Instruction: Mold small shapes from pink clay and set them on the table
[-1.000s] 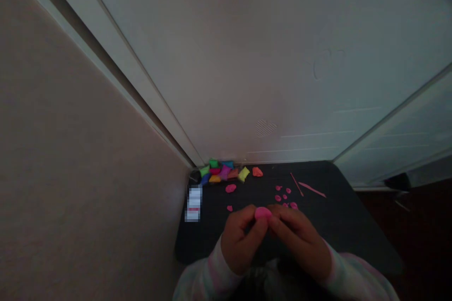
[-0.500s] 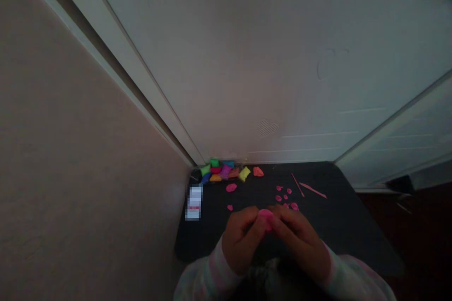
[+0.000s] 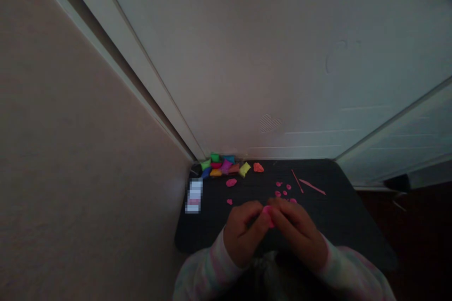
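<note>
Between my two hands, just above the near part of the dark table (image 3: 212,233), is a piece of pink modelling clay (image 3: 269,215). My left hand (image 3: 245,230) pinches it from the left with thumb and fingers. From the right, my right hand (image 3: 300,231) closes on the same piece, so only a small part of it shows. Several small flattened pink clay pieces (image 3: 278,194) lie on the table beyond my right hand, one partly hidden by its fingers. A larger pink clay lump (image 3: 231,182) and a small pink bit (image 3: 229,202) lie beyond my left hand.
Coloured clay packets (image 3: 226,166) are heaped at the back left, with an orange lump (image 3: 258,167) beside them. A thin pink stick (image 3: 297,181) and a flat pink clay tool (image 3: 312,186) lie at the right. A blurred white rectangle (image 3: 194,195) lies at the left edge. A white panel (image 3: 247,80) rises behind.
Both hands have drawn closer round the pink clay, and less of it shows. The view has shifted slightly; the things on the table lie as before.
</note>
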`<move>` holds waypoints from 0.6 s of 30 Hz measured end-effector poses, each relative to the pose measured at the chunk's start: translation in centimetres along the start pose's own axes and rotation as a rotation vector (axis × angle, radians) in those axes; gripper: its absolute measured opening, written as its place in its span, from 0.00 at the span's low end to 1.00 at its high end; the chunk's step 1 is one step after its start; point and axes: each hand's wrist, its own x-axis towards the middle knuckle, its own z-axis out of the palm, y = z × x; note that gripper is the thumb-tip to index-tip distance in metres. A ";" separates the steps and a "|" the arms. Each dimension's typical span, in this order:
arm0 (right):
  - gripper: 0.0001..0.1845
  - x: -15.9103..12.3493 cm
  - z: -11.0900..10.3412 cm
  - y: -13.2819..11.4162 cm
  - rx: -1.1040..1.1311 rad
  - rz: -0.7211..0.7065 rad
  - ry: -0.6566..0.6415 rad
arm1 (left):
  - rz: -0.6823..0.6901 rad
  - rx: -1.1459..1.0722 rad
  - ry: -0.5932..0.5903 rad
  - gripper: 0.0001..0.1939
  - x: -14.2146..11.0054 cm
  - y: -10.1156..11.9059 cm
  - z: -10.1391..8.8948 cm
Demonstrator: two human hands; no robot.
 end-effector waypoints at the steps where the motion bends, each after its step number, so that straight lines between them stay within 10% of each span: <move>1: 0.16 0.0 0.0 0.0 -0.008 -0.004 0.007 | 0.003 -0.005 0.006 0.16 0.0 0.0 0.0; 18: 0.18 0.0 0.4 -0.2 -0.066 -0.003 -0.049 | 0.000 -0.055 0.103 0.14 0.0 -0.8 0.0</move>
